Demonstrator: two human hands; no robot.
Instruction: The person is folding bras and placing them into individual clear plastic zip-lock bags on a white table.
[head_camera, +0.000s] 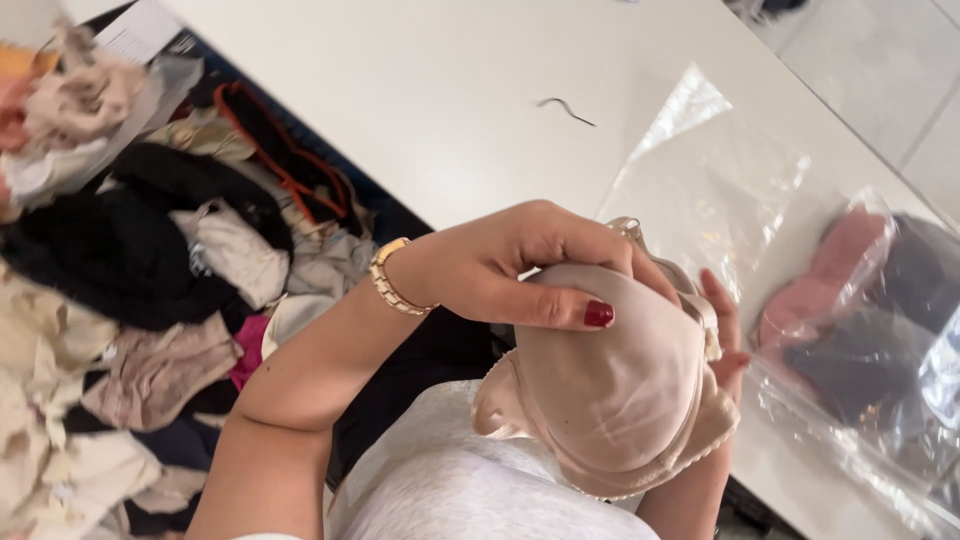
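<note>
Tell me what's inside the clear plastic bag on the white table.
The clear plastic bag on the white table holds a pink garment and dark grey garments. Folds and glare hide how many there are and what kind.

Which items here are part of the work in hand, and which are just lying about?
In hand:
- beige bra, folded cup into cup
- left hand gripping it from above
- right hand behind it

Lying about:
- clear plastic bags on the white table; one holds pink and dark garments
- heap of mixed garments at left
- dark curved wire on the table
</note>
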